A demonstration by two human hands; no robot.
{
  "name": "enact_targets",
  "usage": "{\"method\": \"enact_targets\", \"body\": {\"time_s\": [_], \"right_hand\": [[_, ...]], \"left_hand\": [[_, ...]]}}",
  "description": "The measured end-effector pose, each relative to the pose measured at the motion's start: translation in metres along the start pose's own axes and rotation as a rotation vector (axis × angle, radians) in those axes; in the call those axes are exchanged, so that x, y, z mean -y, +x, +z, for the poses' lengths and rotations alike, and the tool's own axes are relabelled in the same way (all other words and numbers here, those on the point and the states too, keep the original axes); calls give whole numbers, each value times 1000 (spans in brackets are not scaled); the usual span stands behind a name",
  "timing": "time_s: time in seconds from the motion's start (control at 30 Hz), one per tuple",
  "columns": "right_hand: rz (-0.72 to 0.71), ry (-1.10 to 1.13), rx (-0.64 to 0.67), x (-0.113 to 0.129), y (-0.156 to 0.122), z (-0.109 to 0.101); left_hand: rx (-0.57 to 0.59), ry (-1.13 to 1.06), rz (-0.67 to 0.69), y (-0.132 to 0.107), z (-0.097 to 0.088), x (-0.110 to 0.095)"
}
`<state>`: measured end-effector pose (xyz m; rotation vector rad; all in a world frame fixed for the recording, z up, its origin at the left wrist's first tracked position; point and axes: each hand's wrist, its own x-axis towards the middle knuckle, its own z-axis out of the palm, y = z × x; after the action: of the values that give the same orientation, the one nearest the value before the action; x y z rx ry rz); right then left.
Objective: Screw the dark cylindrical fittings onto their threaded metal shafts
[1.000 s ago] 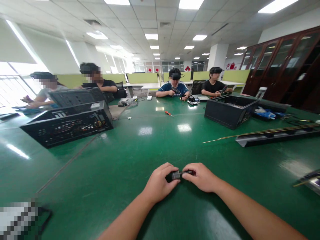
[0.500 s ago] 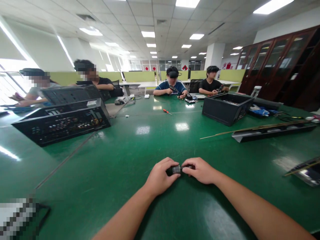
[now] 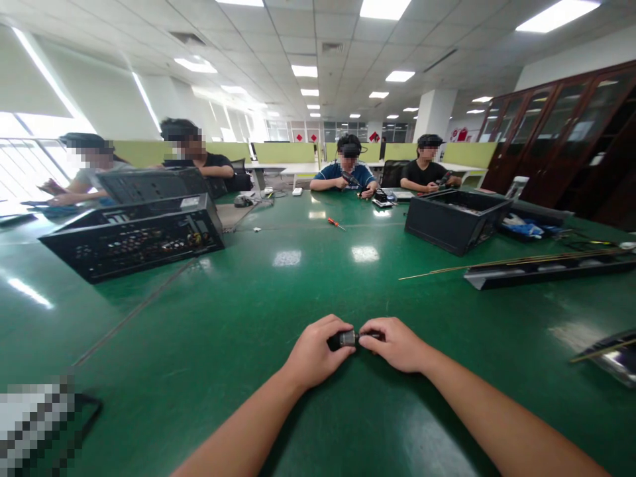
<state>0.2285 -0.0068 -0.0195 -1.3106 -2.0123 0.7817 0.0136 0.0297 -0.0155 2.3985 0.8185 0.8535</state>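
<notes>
My left hand [image 3: 315,352] is wrapped round a dark cylindrical tool [image 3: 348,338] with a greyish collar, just above the green table [image 3: 238,384]. Most of the tool's body is hidden in the palm. From the right, my right hand [image 3: 395,344] pinches a thin dark piece [image 3: 372,336] at the tool's tip. The fingertips of both hands are a short gap apart. Whether the thin piece is separate from the tool, I cannot tell.
An orange screwdriver [image 3: 336,224] lies farther back. Black computer cases stand at left [image 3: 144,245] and right [image 3: 437,222]. Thin rods rest on a black metal channel [image 3: 546,270] at right. Several co-workers sit around the far side, one in a blue shirt [image 3: 322,177].
The view has shifted slightly, so the surroundings sit a little farther right. Both hands keep nearly the same hold on the tool, with the right hand a touch closer to the left.
</notes>
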Motion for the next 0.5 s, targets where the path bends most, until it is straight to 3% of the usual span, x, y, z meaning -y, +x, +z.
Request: {"method": "enact_targets", "body": {"time_s": [0.5], "right_hand": [[-25,-40,-34,-2,-1,3]], "left_hand": [[0,19,-3,-1,2,1]]}}
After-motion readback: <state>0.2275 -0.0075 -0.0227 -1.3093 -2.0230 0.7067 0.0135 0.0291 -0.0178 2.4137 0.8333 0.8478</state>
